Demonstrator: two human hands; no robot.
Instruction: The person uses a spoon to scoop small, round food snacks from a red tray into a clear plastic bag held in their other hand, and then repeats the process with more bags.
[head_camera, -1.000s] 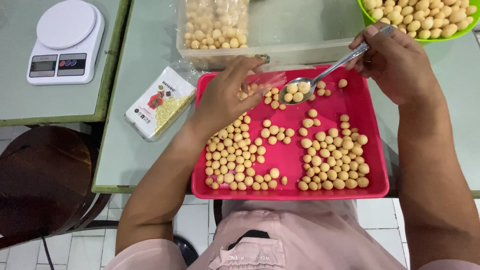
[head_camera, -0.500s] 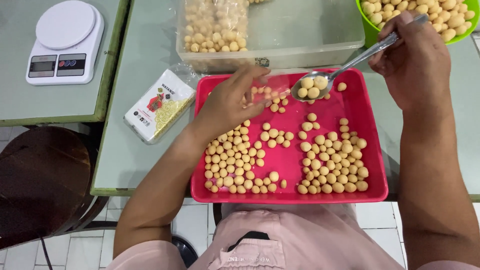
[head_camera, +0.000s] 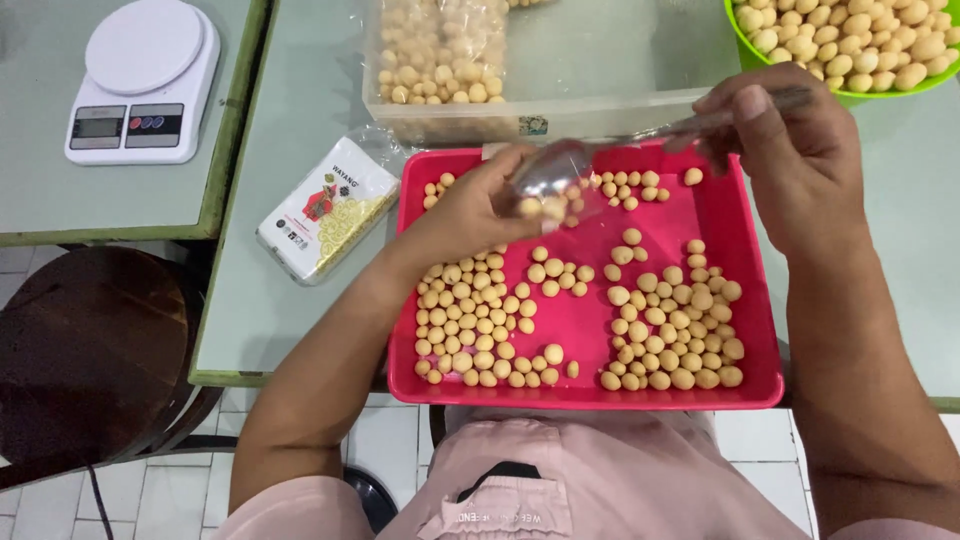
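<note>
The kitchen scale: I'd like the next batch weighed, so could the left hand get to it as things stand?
Probably yes. The left hand holds no tool, and the kitchen scale sits uncovered on the neighbouring table, with only a small packet lying between them.

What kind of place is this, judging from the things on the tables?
Probably a small food-making workroom or home kitchen. A red tray holds many small dough balls, a green bowl holds more, and a white kitchen scale sits on the next table.

One red tray (head_camera: 745, 260); one spoon (head_camera: 560, 170); one scale (head_camera: 145, 80); one green bowl (head_camera: 850, 95); one packet (head_camera: 325, 208); two hands.
</note>
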